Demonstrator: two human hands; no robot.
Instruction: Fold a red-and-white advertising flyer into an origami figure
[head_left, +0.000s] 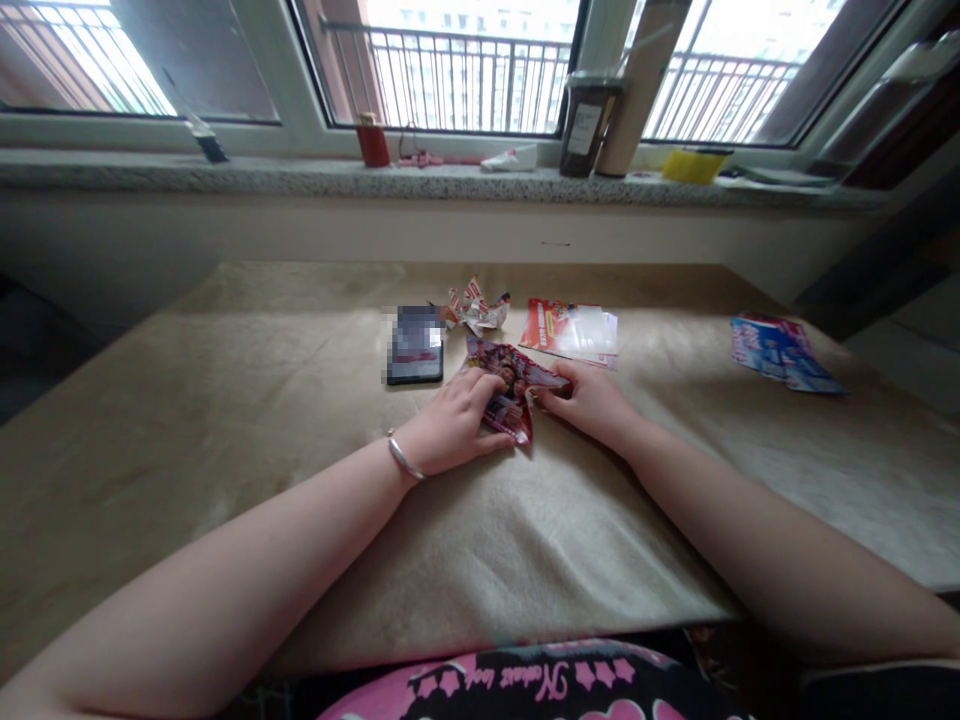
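Observation:
A red, crinkled foil packet [510, 385] with printed figures lies on the table in front of me, its edges uneven. My left hand [457, 415] is over its left part, fingers bent on top and thumb along the lower edge, gripping it. At the packet's right end, my right hand [581, 395] pinches a corner between thumb and fingers. Whether anything is inside the packet is hidden. Just beyond it is a crumpled white and orange wrapper [480, 308]. Left of the packet lies a dark phone [418, 345], partly pixelated.
A red and white printed packet with clear film [574, 330] lies behind my right hand. Several blue card packets [784, 352] are fanned at the far right. A beige cloth [225, 430] covers the table. Small items and a dark container [587, 125] stand on the windowsill.

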